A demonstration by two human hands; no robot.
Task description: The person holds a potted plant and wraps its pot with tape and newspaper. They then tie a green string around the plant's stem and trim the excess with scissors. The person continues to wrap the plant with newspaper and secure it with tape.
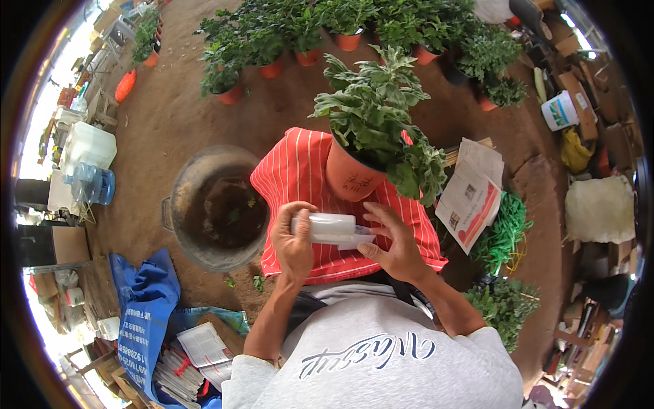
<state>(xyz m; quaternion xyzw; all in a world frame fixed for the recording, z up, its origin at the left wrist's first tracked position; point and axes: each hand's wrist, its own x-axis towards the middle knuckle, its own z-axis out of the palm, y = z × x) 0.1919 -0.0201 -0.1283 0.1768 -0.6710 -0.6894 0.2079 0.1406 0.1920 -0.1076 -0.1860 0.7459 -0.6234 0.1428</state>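
My left hand (294, 245) grips one end of a white roll (327, 228), which looks like plastic film or tape; its exact kind is unclear. At the roll's other end, the fingertips and thumb of my right hand (396, 243) are on a small white strip (356, 243) with faint marks. Both hands are above a red striped cloth (301, 163) spread over my lap. Just beyond them, an orange plastic pot (351, 174) with handwritten marks stands tilted on the cloth. It holds a leafy green plant (373, 102), whose leaves lean to the right.
A dark round basin (217, 207) with soil inside sits left of my lap. Newspaper sheets (470, 197) and green plastic twine (506, 230) lie to the right. Several potted plants (271, 46) line the far side. A blue printed sheet (143, 301) and stacked papers (179, 376) are at lower left.
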